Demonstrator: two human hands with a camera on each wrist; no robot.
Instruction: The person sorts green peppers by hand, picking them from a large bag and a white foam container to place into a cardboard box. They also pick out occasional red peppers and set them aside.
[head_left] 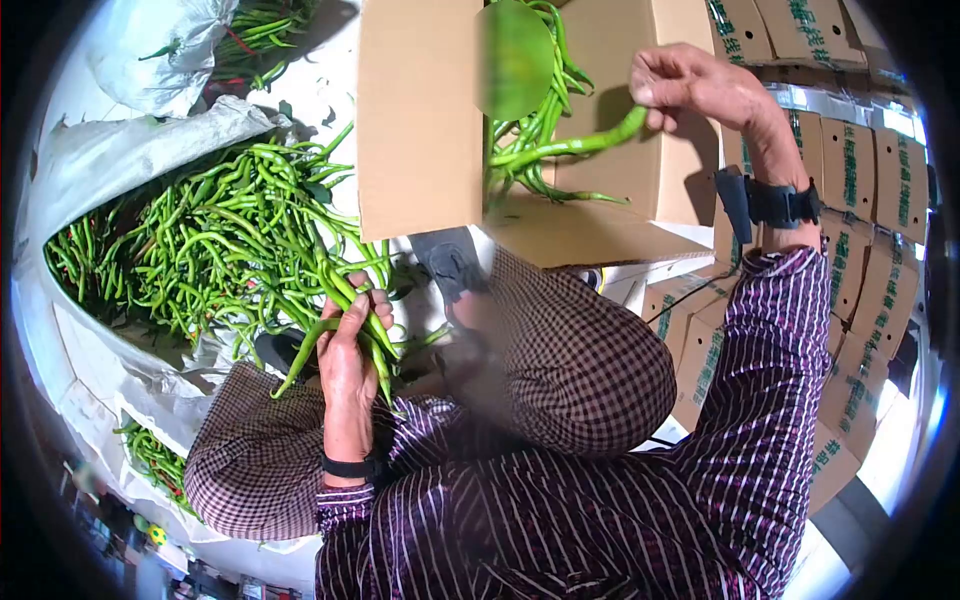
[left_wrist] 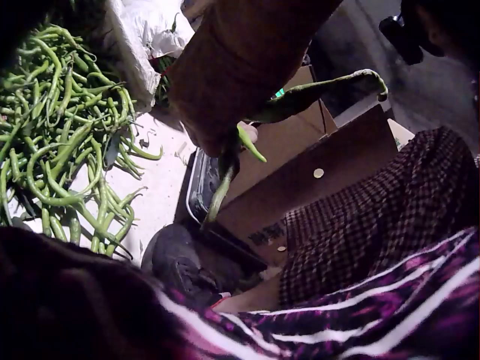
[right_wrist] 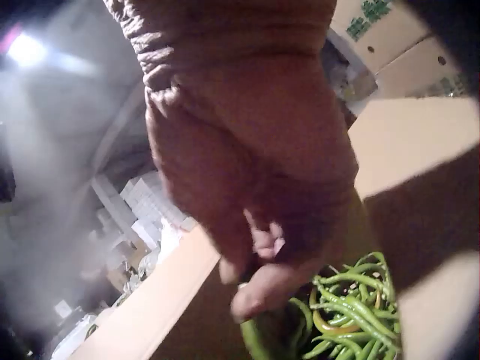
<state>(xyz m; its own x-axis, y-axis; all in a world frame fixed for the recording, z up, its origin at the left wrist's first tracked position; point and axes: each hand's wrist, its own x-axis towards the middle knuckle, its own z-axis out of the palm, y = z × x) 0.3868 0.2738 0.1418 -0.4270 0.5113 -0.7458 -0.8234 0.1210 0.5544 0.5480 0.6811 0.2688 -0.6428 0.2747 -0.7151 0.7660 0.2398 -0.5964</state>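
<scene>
My right hand (head_left: 705,88) pinches one end of a long green chili pepper (head_left: 585,145) above an open cardboard box (head_left: 420,130). Other green chili peppers (right_wrist: 360,311) lie inside that box, seen past the hand in the right wrist view. Lower and to the left, my left hand (head_left: 342,362) holds several green chili peppers (head_left: 333,283), their ends poking out on both sides of the fingers. In the left wrist view one curved pepper (left_wrist: 307,97) sticks out from this hand, whose fingers are mostly in shadow.
A white sack (head_left: 95,190) lies open at left, with a large heap of green peppers (head_left: 220,235) spilling from it. Behind is a clear plastic bag (head_left: 145,60). Stacked printed cartons (head_left: 850,165) line the right side. The person's checkered knee (head_left: 590,350) is close below the box.
</scene>
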